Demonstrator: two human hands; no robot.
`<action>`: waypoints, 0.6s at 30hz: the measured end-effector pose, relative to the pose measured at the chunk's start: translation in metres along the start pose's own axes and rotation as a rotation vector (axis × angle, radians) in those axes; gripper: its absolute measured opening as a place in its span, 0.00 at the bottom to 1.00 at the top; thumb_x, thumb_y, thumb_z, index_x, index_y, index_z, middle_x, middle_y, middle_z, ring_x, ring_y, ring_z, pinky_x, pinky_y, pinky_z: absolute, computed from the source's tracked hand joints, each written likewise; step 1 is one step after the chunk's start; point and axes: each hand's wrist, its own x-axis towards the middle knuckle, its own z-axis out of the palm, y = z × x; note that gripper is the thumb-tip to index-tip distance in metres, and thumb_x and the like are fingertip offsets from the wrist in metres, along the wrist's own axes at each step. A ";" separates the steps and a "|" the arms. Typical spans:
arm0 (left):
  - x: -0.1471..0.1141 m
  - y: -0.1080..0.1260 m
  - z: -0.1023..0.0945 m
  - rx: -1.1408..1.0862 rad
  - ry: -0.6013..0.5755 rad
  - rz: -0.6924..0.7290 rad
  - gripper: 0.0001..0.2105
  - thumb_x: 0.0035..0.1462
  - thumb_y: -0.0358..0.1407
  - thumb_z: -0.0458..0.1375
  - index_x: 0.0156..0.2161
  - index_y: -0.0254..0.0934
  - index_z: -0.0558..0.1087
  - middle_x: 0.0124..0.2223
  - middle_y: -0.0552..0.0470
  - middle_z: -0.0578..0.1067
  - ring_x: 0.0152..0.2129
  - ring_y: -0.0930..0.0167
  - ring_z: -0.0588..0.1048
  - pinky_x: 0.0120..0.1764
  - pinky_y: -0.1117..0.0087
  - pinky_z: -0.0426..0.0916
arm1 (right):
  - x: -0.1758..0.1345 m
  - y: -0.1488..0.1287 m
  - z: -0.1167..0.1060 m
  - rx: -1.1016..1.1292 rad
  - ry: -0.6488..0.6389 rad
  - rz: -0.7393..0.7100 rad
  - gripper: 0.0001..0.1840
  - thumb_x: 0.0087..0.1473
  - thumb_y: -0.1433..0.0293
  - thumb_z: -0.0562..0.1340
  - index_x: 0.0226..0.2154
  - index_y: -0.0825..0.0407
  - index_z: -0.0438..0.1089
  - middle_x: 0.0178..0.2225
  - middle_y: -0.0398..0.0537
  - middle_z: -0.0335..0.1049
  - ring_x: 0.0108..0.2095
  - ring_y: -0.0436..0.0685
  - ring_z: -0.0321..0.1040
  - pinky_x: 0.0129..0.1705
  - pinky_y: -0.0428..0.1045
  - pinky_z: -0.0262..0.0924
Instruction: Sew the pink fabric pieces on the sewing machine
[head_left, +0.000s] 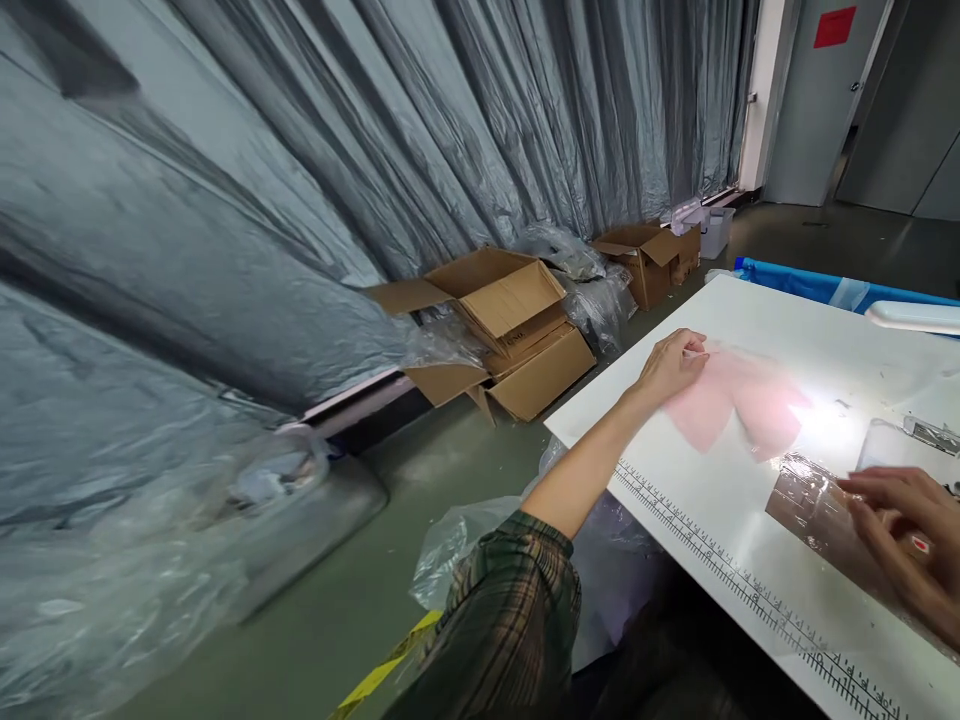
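My left hand (671, 362) is at the upper left of the white table (675, 490), its fingers pinched on the edge of a thin pink cloth piece (772, 405). That piece lies mostly flat, with two lobes pointing toward me. At the right edge of view, my right hand (911, 535) hovers over or rests on a clear, shiny plastic bag (806, 500); whether it touches is unclear. Its fingers are stretched out, with the palm hidden. Beside that hand lies a clipboard (889, 445) with a metal clip.
A printed ruler scale (712, 550) runs along the table's near edge. A white lamp bar (915, 317) shines over the right side. Open cardboard boxes (517, 300) and clear plastic bags (600, 305) stand on the floor to the left, along a grey curtain (450, 130).
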 end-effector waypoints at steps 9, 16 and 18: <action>-0.003 0.006 -0.002 -0.482 -0.088 -0.031 0.20 0.48 0.37 0.69 0.44 0.38 0.67 0.28 0.62 0.75 0.29 0.75 0.73 0.39 0.72 0.65 | 0.137 -0.031 0.061 -0.161 0.014 -0.085 0.30 0.57 0.57 0.60 0.58 0.54 0.67 0.50 0.62 0.68 0.34 0.60 0.75 0.25 0.51 0.65; -0.002 0.005 -0.001 -0.606 -0.121 -0.049 0.20 0.47 0.36 0.70 0.44 0.37 0.69 0.28 0.61 0.76 0.26 0.76 0.73 0.37 0.72 0.65 | 0.160 -0.039 0.067 -0.332 0.007 0.040 0.21 0.60 0.66 0.53 0.48 0.48 0.77 0.31 0.52 0.78 0.31 0.62 0.73 0.28 0.50 0.57; -0.001 0.003 -0.001 -0.661 -0.132 -0.069 0.18 0.50 0.35 0.69 0.45 0.37 0.70 0.29 0.59 0.77 0.28 0.76 0.75 0.39 0.72 0.66 | 0.155 -0.036 0.064 -0.376 0.015 0.052 0.22 0.60 0.67 0.51 0.45 0.49 0.79 0.28 0.53 0.77 0.28 0.62 0.71 0.26 0.50 0.53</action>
